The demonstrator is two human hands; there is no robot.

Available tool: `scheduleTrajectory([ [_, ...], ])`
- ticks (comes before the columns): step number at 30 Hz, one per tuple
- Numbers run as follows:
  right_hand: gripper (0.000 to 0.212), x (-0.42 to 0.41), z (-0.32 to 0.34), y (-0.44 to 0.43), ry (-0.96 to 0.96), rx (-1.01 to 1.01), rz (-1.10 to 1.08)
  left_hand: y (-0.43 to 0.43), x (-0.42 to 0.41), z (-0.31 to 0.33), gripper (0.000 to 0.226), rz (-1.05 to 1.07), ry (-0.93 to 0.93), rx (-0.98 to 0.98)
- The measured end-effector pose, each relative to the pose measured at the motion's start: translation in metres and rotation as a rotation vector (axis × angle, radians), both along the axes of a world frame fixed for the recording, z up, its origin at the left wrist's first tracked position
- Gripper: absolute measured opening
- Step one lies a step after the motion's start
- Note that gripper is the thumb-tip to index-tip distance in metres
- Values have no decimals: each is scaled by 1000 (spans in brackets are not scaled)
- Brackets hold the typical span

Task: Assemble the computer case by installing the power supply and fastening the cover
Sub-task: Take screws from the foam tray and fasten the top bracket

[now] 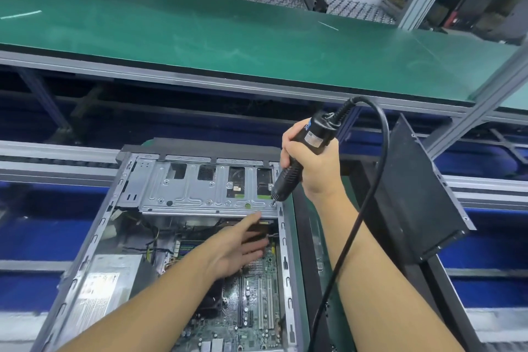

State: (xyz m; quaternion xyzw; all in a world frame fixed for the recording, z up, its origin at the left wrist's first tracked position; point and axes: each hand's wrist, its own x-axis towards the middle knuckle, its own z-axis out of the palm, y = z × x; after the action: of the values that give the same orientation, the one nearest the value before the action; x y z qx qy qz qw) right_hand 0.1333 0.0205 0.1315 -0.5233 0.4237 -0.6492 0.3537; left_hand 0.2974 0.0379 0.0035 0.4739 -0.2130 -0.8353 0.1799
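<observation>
Currently the right hand [311,164] grips the black electric screwdriver [303,157], with the fingers curled fully round its barrel. The tool is tilted, and its bit points down and to the left of those fingers. The bit meets the near right corner of the metal drive cage [200,188]. Whether it sits in a screw head cannot be told. A black cord [383,151] leaves the top of the tool above the fingers, arcs over and drops beside the right forearm.

The left hand [240,246] is flat, fingers straight and slightly spread, holding nothing; it is blurred. Its fingertips [257,214] lie just below the screwdriver bit, at the near edge of the drive cage. Contact there cannot be confirmed. The motherboard [257,294] lies directly under these fingers.

The computer case [94,240] lies on its side, open face up, around both working points. The power supply [108,288] sits inside it, label up, well to the left of the left-hand fingers, in the near left corner. The cover panel [414,188], black, stands tilted on edge outside the case, to the right of the right-hand fingers. A green conveyor belt [200,37] runs beyond all the fingers.
</observation>
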Motion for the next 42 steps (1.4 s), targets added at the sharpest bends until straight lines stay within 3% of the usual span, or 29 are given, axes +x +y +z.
scheduleTrajectory([
  [3,11,0,-1,-2,15,14,-12,2,-12,-5,47,230,94,54],
  [6,12,0,-1,-3,26,31,-22,1,-17,-6,30,316,103,76],
  [15,24,0,-5,-7,27,25,-17,-3,-19,-12,32,337,103,62],
  [21,7,4,-3,-8,85,56,-11,-3,-19,-17,35,342,108,49],
  [33,20,12,-2,-7,81,101,50,-4,-19,-20,51,341,120,59],
  [42,2,15,-3,-7,130,94,38,-4,-18,-18,38,322,122,53],
])
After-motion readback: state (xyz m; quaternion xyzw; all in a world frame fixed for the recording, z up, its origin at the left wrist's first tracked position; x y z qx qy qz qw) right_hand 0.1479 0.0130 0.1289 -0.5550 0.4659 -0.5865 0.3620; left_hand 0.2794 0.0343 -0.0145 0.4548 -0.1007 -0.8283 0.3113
